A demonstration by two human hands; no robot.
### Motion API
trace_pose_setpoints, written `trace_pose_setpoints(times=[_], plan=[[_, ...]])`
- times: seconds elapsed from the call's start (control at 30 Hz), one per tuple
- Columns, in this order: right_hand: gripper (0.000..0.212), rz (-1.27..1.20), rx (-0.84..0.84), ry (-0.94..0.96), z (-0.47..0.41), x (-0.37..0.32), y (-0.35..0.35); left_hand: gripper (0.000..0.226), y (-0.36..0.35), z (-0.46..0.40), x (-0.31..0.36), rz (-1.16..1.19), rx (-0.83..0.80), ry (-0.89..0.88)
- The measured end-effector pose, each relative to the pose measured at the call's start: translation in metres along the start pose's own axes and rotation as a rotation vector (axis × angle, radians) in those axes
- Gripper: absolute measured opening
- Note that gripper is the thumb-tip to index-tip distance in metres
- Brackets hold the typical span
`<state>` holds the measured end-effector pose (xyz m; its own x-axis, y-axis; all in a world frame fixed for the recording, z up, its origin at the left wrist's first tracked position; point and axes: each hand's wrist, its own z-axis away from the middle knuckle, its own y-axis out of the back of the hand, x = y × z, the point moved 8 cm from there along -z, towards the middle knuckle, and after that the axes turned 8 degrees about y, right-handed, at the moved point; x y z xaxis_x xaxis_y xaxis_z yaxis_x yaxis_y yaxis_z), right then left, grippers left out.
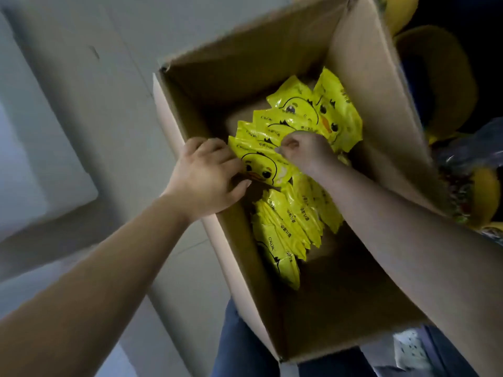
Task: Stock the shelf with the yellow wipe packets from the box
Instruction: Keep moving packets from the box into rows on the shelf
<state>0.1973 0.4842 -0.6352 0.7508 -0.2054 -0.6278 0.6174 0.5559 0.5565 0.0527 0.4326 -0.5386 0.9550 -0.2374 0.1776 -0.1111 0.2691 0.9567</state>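
Both your hands are in the cardboard box (pixel 367 85): left hand (pixel 206 175) curls round the fanned yellow wipe packets (pixel 272 148), right hand (pixel 304 151) pinches them from above. Risk: the slick, overlapping stack may splay and slip back as you lift.

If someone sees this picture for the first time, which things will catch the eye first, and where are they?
The eye goes first to the bright yellow wipe packets with a duck face, lying fanned in the open cardboard box at the centre. Next come the two bare hands reaching into the box: the left hand grips the front packet at the box's left wall, and the right hand is curled on the packets behind.
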Motion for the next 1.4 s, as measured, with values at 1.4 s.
trace_pose_setpoints(times=[1.4], plan=[[0.034,-0.377,0.386,-0.315,0.083,0.152,0.024,0.066,-0.131,-0.113,0.000,0.048,-0.497,0.245]])
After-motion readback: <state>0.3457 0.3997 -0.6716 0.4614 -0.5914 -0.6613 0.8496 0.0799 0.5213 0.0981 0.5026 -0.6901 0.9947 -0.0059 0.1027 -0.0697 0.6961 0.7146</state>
